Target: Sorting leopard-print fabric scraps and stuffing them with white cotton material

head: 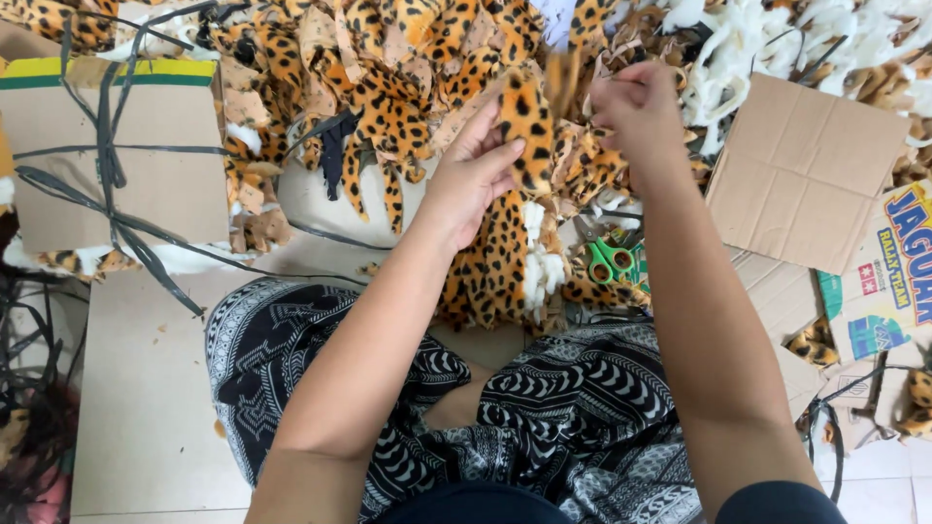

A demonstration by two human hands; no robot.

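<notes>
Hands (pixel 476 170) (pixel 636 112) on leopard-print plush piece (pixel 524 121)

Both arms reach forward, left hand (pixel 473 170) and right hand (pixel 636 112) pinching.

Scissors (pixel 610 258) right of fabric strip (pixel 497 262), cardboard sheet (pixel 806 170) farther right

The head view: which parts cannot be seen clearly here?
- Right hand: fingertips blurred, grip on the leopard-print fabric piece unclear.
- Left hand: palm faces away; only its fingers show on the fabric.
- Green-handled scissors: blades hidden under fabric scraps and the right forearm.
- Printed cardboard box: cut by right edge.
</notes>
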